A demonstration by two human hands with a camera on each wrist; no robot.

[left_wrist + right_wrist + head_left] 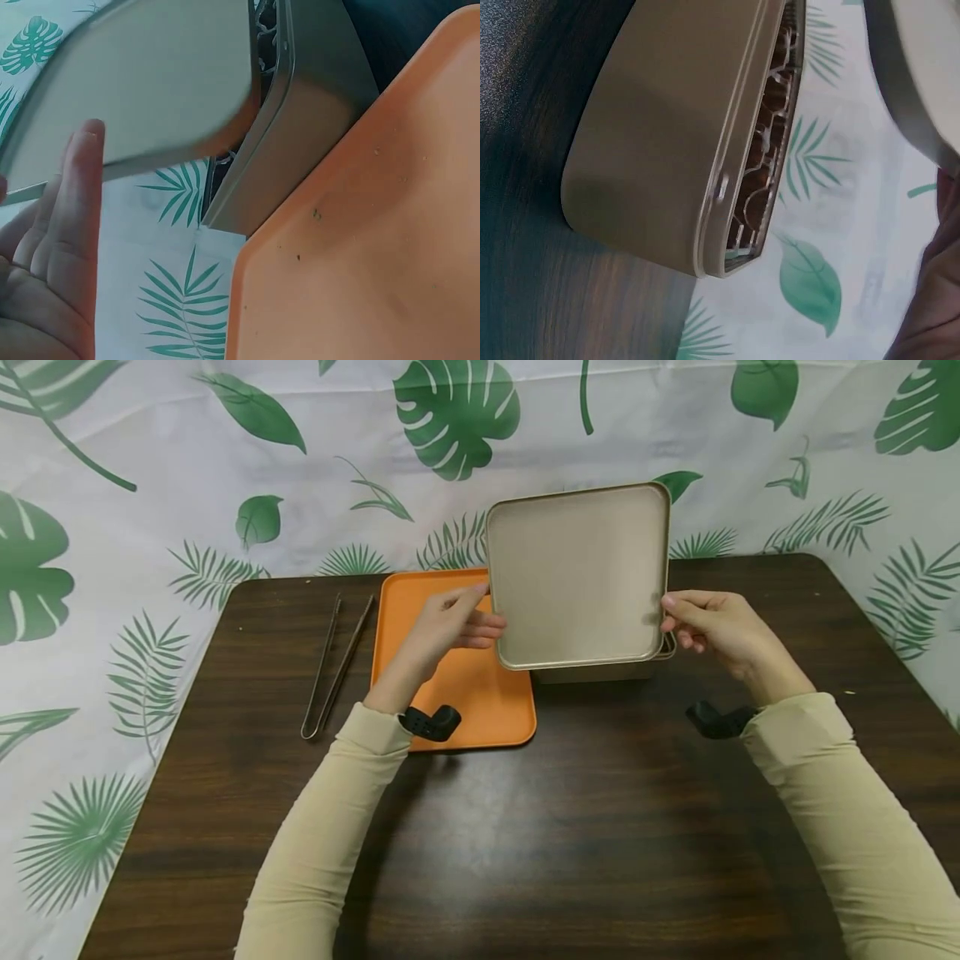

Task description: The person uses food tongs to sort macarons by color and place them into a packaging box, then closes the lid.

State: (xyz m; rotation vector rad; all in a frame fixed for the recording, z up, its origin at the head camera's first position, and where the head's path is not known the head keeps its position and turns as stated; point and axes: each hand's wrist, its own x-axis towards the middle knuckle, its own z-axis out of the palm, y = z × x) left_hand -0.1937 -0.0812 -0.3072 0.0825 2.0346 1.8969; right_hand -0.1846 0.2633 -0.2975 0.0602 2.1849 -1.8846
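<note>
A beige square lid [577, 577] with rounded corners is held tilted up above a beige box [596, 673], apart from it. My left hand [442, 631] holds the lid's left edge, thumb at the rim and the other fingers fairly straight against it. At the lid's right edge, my right hand [723, 622] pinches the rim between thumb and fingers. The right wrist view shows the box [652, 135] uncovered, with clear scalloped plastic edges [759, 150] and dark brown contents inside; what they are I cannot tell. From the head view, the lid hides most of the box.
An orange tray [480, 702] lies left of the box, with small crumbs on it in the left wrist view. Metal tongs [333, 677] rest on the dark wooden table [570, 827] left of the tray. A leaf-patterned cloth [315, 518] hangs behind the table.
</note>
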